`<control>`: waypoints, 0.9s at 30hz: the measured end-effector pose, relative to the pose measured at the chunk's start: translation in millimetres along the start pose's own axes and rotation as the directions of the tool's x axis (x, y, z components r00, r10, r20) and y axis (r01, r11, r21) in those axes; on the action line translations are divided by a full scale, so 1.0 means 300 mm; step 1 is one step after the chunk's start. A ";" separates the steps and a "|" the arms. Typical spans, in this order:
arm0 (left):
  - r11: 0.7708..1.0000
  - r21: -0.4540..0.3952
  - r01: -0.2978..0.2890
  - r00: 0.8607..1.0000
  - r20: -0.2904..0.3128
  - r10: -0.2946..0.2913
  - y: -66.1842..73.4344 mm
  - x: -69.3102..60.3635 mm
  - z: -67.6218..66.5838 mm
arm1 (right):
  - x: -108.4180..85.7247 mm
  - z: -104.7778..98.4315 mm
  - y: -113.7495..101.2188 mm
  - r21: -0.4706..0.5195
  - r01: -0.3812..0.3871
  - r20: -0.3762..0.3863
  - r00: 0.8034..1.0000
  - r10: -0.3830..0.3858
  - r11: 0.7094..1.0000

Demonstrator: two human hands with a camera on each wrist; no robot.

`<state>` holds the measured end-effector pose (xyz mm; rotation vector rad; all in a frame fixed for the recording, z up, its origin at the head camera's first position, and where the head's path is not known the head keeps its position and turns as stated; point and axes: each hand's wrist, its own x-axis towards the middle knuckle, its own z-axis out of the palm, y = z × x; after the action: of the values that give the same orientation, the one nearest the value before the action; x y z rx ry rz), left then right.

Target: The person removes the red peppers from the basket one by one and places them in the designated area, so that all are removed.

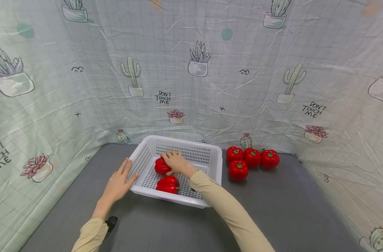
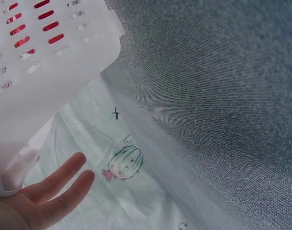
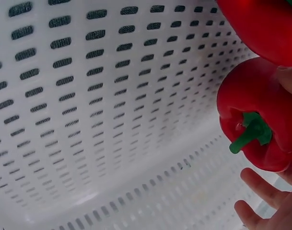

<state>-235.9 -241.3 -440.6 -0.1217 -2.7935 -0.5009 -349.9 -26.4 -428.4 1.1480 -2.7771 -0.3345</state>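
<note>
A white perforated basket [image 1: 175, 200] stands on the grey table, two red peppers inside. My right hand [image 1: 178, 164] reaches over its near right side and grips the upper-left pepper [image 1: 161, 167], thumb on one side and fingers on the other. The other pepper [image 1: 167, 184] lies just below, its green stem pointing right. In the right wrist view the gripped pepper [image 3: 253, 100] shows its green stem beside my fingers [image 3: 263, 188]. My left hand [image 1: 116, 183] rests with fairly straight, spread fingers against the basket's left rim; two fingers [image 2: 64, 191] extend past the basket wall [image 2: 54, 91].
Several red peppers [image 1: 238, 170] stand grouped on the grey table [image 1: 273, 206] to the right of the basket. A printed cloth [image 1: 223, 105] with cactus drawings hangs behind the table and along both sides.
</note>
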 end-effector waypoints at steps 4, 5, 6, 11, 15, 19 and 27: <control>1.000 -0.003 0.004 1.000 0.005 -0.004 -0.003 0.001 0.003 | -0.013 -0.020 0.013 0.051 0.000 -0.013 1.000 0.001 0.999; 1.000 -0.003 0.004 1.000 0.007 -0.004 -0.003 0.002 0.004 | -0.017 -0.027 0.018 0.059 0.001 -0.013 1.000 0.000 0.998; 1.000 -0.005 0.002 1.000 0.006 -0.002 -0.003 0.002 0.004 | -0.021 -0.034 0.022 0.069 0.001 -0.014 1.000 0.000 0.998; 1.000 0.002 -0.006 1.000 0.008 0.006 0.000 0.005 0.005 | -0.047 -0.075 0.045 0.095 0.015 -0.007 1.000 -0.014 0.995; 1.000 0.008 -0.002 1.000 0.008 0.002 0.005 0.005 0.001 | -0.068 -0.103 0.061 0.094 0.040 -0.027 0.999 -0.038 0.995; 1.000 0.005 -0.004 1.000 0.003 0.004 0.006 0.006 -0.002 | -0.089 -0.129 0.074 0.070 0.069 -0.051 0.997 -0.065 0.995; 1.000 0.006 -0.008 1.000 0.001 0.008 0.001 0.005 0.001 | -0.139 -0.192 0.080 0.030 0.111 -0.068 0.992 -0.109 0.993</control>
<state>-237.4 -241.0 -440.4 -0.1314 -2.7946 -0.4914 -325.8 10.6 -367.6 1.2993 -2.6791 -0.2559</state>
